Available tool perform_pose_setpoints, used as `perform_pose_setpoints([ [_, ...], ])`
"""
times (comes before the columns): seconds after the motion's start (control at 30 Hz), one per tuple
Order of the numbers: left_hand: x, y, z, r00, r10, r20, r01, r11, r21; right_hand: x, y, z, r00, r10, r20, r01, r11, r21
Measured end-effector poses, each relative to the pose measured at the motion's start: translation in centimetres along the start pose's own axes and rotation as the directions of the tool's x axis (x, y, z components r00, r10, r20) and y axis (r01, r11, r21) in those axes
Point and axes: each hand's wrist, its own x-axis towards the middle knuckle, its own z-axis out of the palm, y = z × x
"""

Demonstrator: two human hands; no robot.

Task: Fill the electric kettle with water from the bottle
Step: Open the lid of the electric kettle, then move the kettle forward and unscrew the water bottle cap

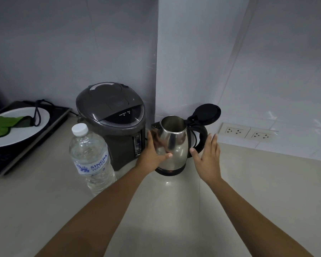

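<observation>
Bottle (92,158): capped, upright near the counter's (248,191) left edge, beside the grey dispenser (111,123), probably set within reach for pouring.
Left hand (153,152): fingers spread, palm laid on the kettle's steel side, seemingly steadying it.
Kettle (172,143): toward the counter's back corner, lid (207,114) flipped open for filling.
Right hand (208,154): open, fingers extended, beside the handle, holding nothing.

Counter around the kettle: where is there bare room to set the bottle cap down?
Bare counter lies right of the kettle, below the wall sockets, and in front, between the forearms. Crowded on the left: bottle, grey water boiler and cooktop stand close together.
</observation>
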Motion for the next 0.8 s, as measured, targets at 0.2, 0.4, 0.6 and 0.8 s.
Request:
perform_pose_setpoints([
  [0.2,0.4,0.2,-0.6,0.999,-0.014,0.051,0.019,0.995,-0.095,2.7,-0.6,-0.8,0.991,0.089,0.104,-0.11,0.97,0.216],
  [0.4,0.8,0.0,-0.3,0.999,-0.025,0.036,0.03,0.988,-0.151,2.3,-1.3,0.6,0.99,0.121,0.069,-0.137,0.943,0.304],
  [0.6,0.2,0.3,-0.6,1.0,0.019,0.011,-0.016,0.98,-0.2,1.6,-2.1,0.0,0.996,0.091,0.017,-0.092,0.951,0.296],
  [0.8,-3.3,0.3,-1.8,0.994,0.096,-0.047,-0.104,0.964,-0.245,-1.5,-4.3,-1.6,0.997,0.051,-0.056,-0.029,0.943,0.333],
])
